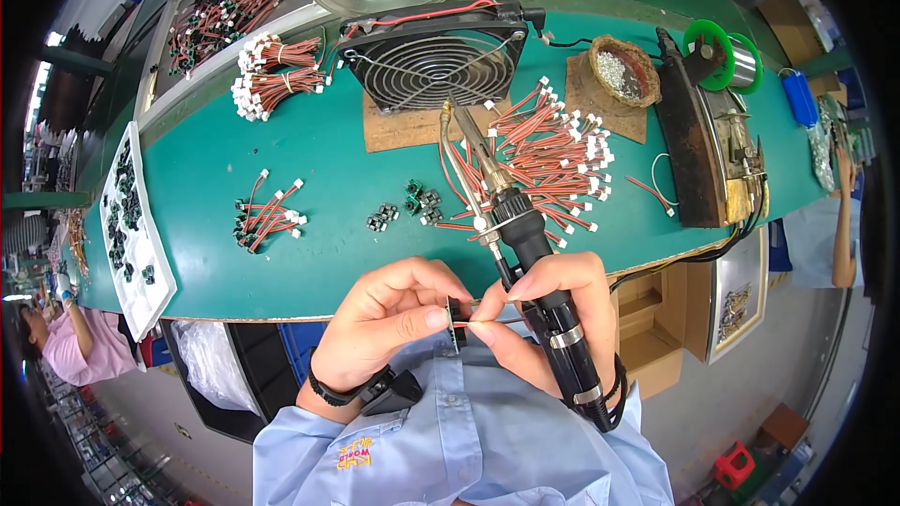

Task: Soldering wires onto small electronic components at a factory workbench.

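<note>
My left hand pinches a small green circuit board between thumb and fingers, edge-on in front of my chest. My right hand is wrapped round a black soldering iron with a thin metal tube alongside its shaft; the tip points away, toward the fan. The thumb and index finger of that same hand also pinch a thin wire close to the board. Whether the wire touches the board is hidden by my fingers. Beyond my hands lie small black-and-green parts and a pile of red-and-black wire leads with white connectors.
A black fan stands at the back. To the right are a bowl of solder bits, a green solder spool and a dark metal stand. Finished-looking wired parts and a white tray lie left.
</note>
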The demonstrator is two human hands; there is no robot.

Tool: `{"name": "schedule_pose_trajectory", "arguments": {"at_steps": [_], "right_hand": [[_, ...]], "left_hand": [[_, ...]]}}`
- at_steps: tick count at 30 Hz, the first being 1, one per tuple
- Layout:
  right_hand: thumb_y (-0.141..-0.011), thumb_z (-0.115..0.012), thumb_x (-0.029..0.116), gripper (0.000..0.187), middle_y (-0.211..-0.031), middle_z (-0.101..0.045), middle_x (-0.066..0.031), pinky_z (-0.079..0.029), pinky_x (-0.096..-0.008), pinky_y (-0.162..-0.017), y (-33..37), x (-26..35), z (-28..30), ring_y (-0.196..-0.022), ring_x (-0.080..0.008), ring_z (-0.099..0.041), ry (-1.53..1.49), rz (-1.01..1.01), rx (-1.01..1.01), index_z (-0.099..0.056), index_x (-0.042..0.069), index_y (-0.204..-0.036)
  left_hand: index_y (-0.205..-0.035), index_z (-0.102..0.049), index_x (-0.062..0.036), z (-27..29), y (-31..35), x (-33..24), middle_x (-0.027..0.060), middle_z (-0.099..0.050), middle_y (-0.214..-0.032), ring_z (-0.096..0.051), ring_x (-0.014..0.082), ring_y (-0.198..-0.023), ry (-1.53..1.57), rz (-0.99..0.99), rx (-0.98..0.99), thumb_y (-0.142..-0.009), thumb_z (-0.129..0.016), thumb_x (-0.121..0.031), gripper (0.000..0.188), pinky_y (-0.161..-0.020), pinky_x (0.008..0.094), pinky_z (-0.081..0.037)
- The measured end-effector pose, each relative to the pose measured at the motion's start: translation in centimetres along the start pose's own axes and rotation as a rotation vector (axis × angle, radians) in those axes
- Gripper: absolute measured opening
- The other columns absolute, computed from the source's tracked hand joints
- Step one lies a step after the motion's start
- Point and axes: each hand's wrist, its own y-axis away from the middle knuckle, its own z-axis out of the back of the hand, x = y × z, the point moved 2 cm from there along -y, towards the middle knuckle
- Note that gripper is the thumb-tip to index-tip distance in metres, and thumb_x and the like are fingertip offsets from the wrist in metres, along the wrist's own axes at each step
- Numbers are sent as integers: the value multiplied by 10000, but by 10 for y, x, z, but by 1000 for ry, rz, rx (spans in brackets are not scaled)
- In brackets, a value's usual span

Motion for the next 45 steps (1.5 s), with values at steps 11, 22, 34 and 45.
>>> {"name": "schedule_pose_trajectory", "arguments": {"at_steps": [11,22,34,45], "right_hand": [[-748,-674,-79,421,-864,-602,-106,-471,-225,-615,-1,-4,3,-729,-123,-614,15,12,-7,-413,42,-1055],[-705,-750,226,441,-813,-625,-18,-311,-360,-799,33,-6,20,-717,-172,-550,418,185,-433,-542,106,-1074],[-587,-779,234,355,-671,-583,65,-286,-339,-827,44,-2,16,-636,-96,-535,589,234,57,-657,180,-916],[-587,-768,225,362,-653,-586,61,-293,-338,-812,40,-4,13,-611,-104,-536,576,249,70,-652,171,-925]], "left_hand": [[-914,-509,-17,-5,-2,-1,114,-561,-910,-540,175,-841,-37,-79,-6,-816,-595,-63,139,-749,288,-420],[-859,-447,-40,14,-9,4,168,-617,-956,-586,192,-896,-253,-330,-269,-810,-547,-26,113,-797,311,-447],[-833,-427,-25,25,-12,7,154,-649,-932,-597,151,-854,-466,-513,-389,-771,-548,44,152,-760,298,-460],[-851,-448,-40,25,-8,5,167,-635,-945,-605,190,-899,-497,-489,-374,-796,-556,5,129,-817,323,-450]]}}
